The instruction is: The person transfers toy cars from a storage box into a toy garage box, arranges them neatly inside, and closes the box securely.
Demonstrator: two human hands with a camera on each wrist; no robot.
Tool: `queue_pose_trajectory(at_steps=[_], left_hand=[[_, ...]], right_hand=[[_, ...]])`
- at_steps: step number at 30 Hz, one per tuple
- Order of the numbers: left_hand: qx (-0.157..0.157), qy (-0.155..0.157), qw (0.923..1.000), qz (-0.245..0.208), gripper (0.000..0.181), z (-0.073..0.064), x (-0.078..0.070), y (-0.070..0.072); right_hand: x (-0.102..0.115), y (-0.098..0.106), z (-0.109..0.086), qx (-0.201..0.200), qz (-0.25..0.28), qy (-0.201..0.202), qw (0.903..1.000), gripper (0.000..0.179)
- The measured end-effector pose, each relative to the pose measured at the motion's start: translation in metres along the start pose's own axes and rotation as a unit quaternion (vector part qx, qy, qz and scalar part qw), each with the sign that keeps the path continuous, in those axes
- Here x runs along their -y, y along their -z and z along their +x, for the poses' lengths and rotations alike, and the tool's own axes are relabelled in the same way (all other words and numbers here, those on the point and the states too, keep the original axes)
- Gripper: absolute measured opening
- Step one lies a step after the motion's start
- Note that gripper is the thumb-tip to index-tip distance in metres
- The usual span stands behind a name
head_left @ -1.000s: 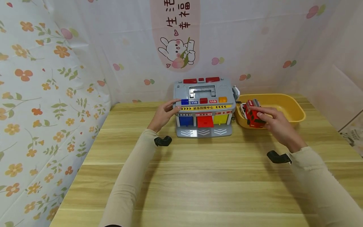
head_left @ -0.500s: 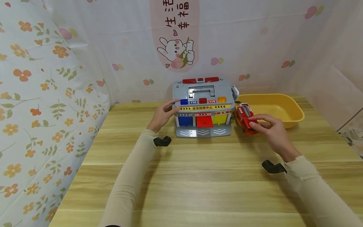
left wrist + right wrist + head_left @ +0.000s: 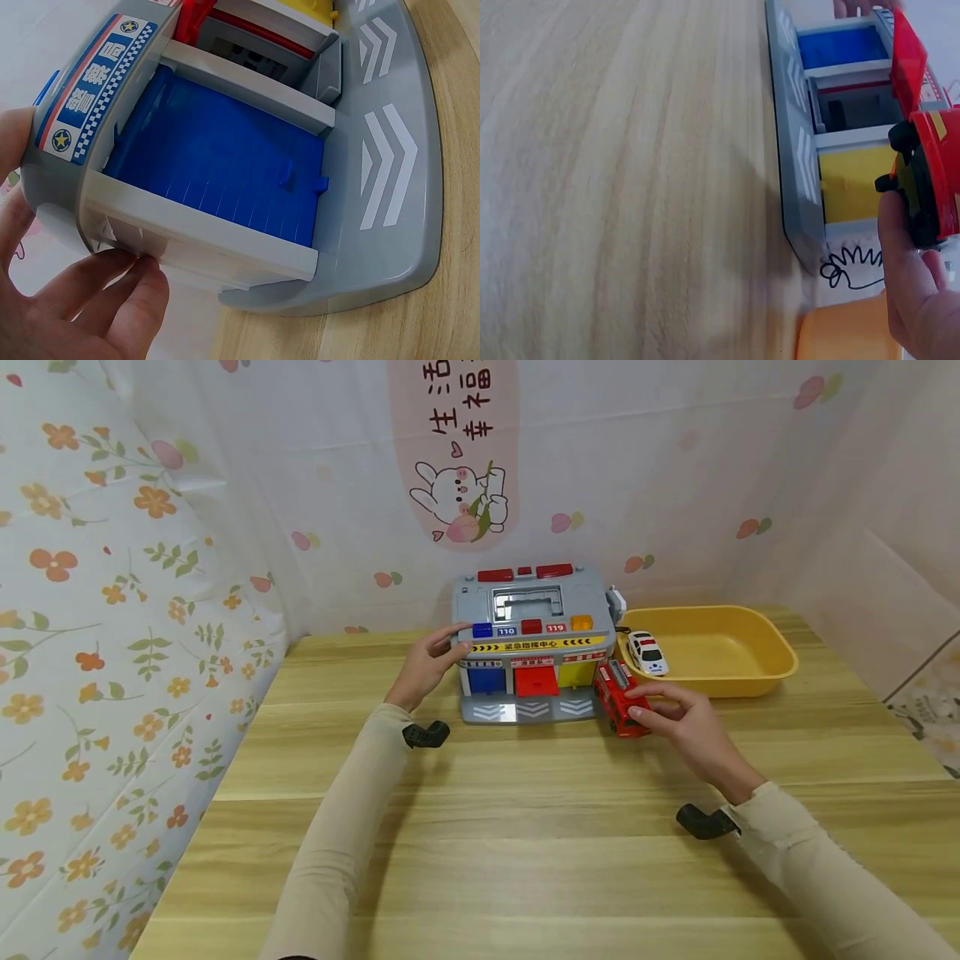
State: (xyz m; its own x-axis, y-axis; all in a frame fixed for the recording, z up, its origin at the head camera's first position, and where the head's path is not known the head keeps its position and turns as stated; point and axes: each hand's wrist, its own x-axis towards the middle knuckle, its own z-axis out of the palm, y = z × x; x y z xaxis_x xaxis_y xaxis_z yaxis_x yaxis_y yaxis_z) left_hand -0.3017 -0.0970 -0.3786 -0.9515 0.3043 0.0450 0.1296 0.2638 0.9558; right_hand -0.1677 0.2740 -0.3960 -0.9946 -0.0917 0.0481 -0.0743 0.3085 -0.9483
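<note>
A grey toy rescue station point(image 3: 476, 602) stands at the back of the table. Its blue door point(image 3: 225, 157) and yellow door point(image 3: 851, 180) are down, while the red door point(image 3: 536, 680) between them is swung up and outward. My left hand point(image 3: 426, 667) grips the station's left end, thumb at the front roof edge and bent fingers against the side wall. My right hand point(image 3: 697, 735) pinches a red toy fire truck point(image 3: 618, 689) by its rear part. The truck is tilted and overlaps the station's front right corner in the head view; black wheels show in the right wrist view.
Right of the station sits a yellow basin point(image 3: 720, 687) with a white toy police car point(image 3: 647, 653) at its left end. A coiled black cord point(image 3: 847, 262) hangs by the station's right side. A patterned cloth point(image 3: 337, 510) rises behind the table.
My right hand has carried the fire truck out of the basin, left and toward me to the station's corner, uncovering the white car. My left hand keeps its grip on the station.
</note>
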Motion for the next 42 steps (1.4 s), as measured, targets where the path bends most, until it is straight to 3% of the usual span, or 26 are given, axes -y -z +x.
queue_pose_trajectory(at_steps=[11,18,26,42], left_hand=[[-0.001,-0.002,1.0,0.002,0.044,0.0,0.002,0.001],[0.009,-0.012,0.9998,-0.012,0.043,0.002,0.001,0.001],[0.026,-0.015,0.9995,-0.013,0.044,0.003,0.002,0.004],[0.041,-0.009,0.9991,0.009,0.045,0.003,0.001,0.009]], right_hand=[[0.001,-0.013,0.0,0.067,-0.015,-0.009,0.9976,0.038],[-0.003,-0.025,0.004,0.094,-0.058,0.031,0.9934,0.041],[-0.005,-0.039,0.015,0.108,-0.089,0.04,0.9894,0.036],[0.002,-0.07,0.04,0.109,-0.094,0.039,0.9889,0.035]])
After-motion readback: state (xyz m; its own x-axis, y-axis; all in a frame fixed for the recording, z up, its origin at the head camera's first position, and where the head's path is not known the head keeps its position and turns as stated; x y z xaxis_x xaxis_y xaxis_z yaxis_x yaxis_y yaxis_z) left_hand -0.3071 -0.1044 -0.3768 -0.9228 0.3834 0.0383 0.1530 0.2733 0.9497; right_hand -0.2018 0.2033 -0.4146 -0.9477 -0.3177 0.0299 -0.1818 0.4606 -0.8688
